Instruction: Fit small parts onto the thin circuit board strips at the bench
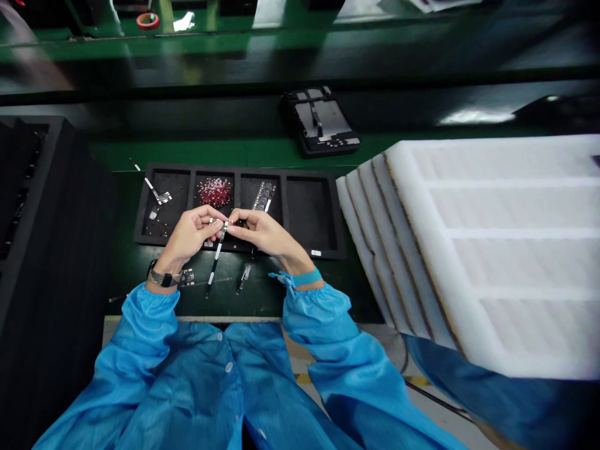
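Observation:
Over the front of a black foam tray, my left hand pinches the small board end of a flex cable, whose black-and-white strip hangs down toward me. My right hand has its thumb and forefinger pressed together at that same end; whatever tiny piece is between them is hidden. Behind my left fingers, one compartment holds a heap of small red-and-silver parts. A panel of small circuit boards lies in the compartment behind my right hand. Another flex cable rests in the leftmost compartment.
More flex pieces lie on the green bench in front of the tray. Stacked white foam trays stand close on the right, black foam trays on the left. Farther back sit a black case and a tape roll.

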A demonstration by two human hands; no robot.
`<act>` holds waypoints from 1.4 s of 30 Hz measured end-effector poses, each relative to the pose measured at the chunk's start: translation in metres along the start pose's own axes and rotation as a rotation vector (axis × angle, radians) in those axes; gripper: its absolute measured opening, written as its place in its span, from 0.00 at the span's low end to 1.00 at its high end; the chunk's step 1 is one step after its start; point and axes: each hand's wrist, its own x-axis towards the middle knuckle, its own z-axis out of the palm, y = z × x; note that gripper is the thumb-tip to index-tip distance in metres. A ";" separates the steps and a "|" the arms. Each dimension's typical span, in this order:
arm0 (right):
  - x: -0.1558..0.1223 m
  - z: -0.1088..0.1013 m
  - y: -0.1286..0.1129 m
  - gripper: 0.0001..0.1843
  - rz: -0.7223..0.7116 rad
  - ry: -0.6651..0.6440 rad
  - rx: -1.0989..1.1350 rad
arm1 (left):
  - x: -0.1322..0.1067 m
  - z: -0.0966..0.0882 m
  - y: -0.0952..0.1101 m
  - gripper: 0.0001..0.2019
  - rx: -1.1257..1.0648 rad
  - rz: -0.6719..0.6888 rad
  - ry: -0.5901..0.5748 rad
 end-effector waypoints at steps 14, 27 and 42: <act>0.002 0.003 0.000 0.21 0.052 0.049 0.220 | 0.001 0.000 0.002 0.16 -0.063 0.008 0.014; 0.013 0.014 0.009 0.25 0.004 0.147 0.393 | 0.003 -0.003 0.001 0.16 -0.096 0.081 0.109; 0.012 0.022 0.011 0.26 -0.033 0.271 0.300 | 0.005 -0.004 -0.004 0.14 -0.090 0.118 0.173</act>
